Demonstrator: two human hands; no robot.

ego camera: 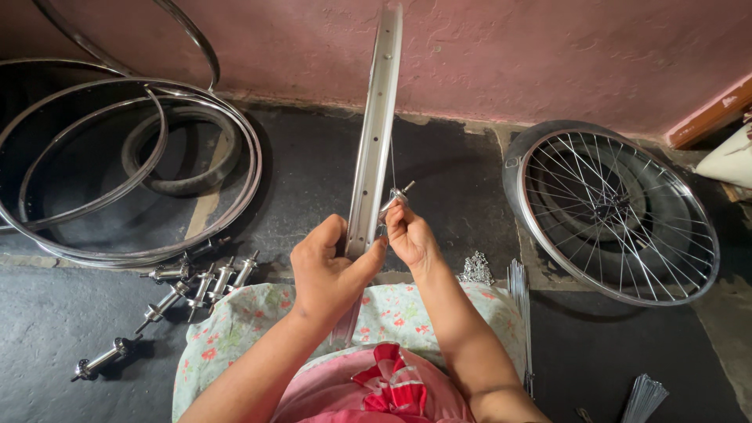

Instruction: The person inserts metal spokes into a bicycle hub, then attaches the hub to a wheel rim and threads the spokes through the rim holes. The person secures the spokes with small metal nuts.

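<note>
A shiny metal bicycle rim [376,117] stands upright and edge-on in front of me, its lower part resting on my lap. My left hand [327,270] grips the rim from the left, low down. My right hand [409,235] is just right of the rim, fingers pinched on a small metal hub [395,197] with an axle end sticking out. A thin spoke [392,160] runs up from the hub toward the rim. Floral cloth [235,325] covers my knees.
Several bare rims [133,164] and a rubber tyre [184,184] lie at left. Loose hubs [200,282] lie on the dark floor by my left knee. A spoked wheel [619,211] lies at right; spoke bundles [518,294] and nipples [475,269] beside my right arm. A pink wall [548,47] stands behind.
</note>
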